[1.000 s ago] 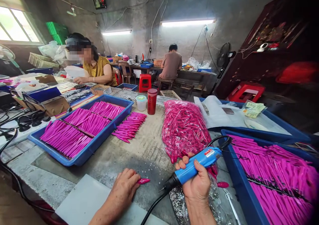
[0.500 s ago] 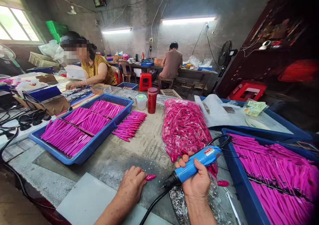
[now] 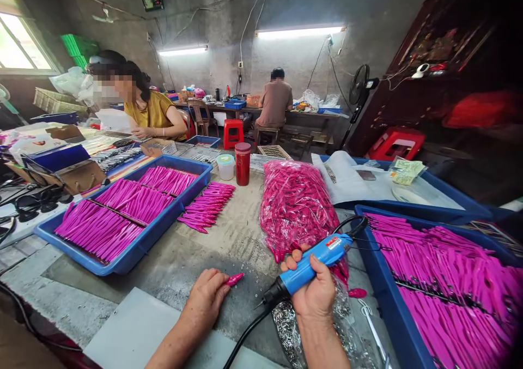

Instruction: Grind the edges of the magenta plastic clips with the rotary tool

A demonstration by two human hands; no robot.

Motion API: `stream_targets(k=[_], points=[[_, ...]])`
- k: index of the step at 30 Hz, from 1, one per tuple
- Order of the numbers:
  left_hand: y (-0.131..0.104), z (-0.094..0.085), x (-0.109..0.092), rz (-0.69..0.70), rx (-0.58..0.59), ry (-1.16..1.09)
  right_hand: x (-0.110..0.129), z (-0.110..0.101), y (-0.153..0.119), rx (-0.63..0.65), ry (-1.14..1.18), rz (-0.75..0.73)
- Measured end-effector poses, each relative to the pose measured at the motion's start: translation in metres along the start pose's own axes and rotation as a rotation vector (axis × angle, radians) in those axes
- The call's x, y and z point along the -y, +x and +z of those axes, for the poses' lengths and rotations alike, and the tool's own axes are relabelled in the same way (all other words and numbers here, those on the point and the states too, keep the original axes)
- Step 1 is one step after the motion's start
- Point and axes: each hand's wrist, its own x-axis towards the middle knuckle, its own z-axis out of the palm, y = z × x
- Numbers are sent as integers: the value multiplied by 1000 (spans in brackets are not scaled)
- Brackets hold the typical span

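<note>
Left hand (image 3: 206,296) pinches pink piece (image 3: 234,279), bare tabletop (image 3: 196,260) beyond.

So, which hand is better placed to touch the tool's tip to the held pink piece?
Probably the right hand: it grips the blue tool, while the left hand holds the pink piece.

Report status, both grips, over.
Left grip closed on pink piece. Right grip around blue power tool. Small rings, black cord close by.
</note>
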Motion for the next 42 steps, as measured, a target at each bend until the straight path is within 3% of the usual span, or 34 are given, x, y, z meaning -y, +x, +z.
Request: stream_targets(k=[10, 16, 32, 37, 42], points=[[-7, 5, -7, -20, 144, 169, 0, 1, 0, 29, -18, -21], [-3, 5, -10, -20, 179, 237, 1, 4, -1, -17, 4, 6], [0, 3, -15, -20, 219, 327, -1, 1, 1, 29, -35, -27], [2, 2, -11, -53, 232, 238, -2, 1, 1, 44, -22, -32], [4, -3, -6, -129, 165, 77, -1, 4, 0, 17, 6, -4]])
